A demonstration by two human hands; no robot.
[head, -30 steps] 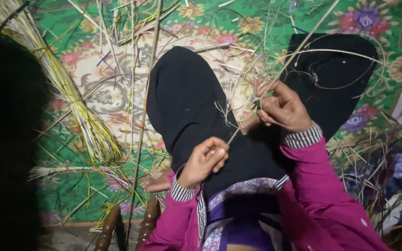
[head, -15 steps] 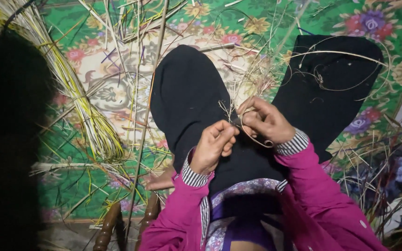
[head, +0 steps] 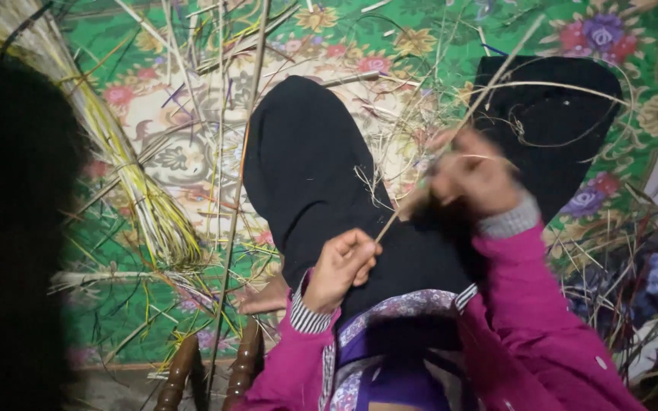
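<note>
Straw work is in hand over the lap of a seated person in magenta sleeves and black trousers. The left hand is clenched around the lower end of a thin pale straw stalk, thumb pressed against curled fingers just above the striped cuff. The stalk rises at a slant toward the right hand, which is blurred by motion; its grip appears to be pinched around the same stalk and some finer loose fibres that arc over the right knee, though the exact finger position cannot be told.

To carry this step out well, judging from the frame:

- The stalk should be kept taut between the two hands, so that it does not kink at the point where it leaves the left fist.
- The left hand should act as the fixed anchor, low over the lap, while the right hand does the working.
- The trailing fibres should be kept apart from the loose straw scattered on the green floral floor mat.

A tied bundle of yellowish straw lies on the mat well to the person's left, and a long single reed runs upright beside the left knee. A bare foot rests near dark turned wooden legs.
</note>
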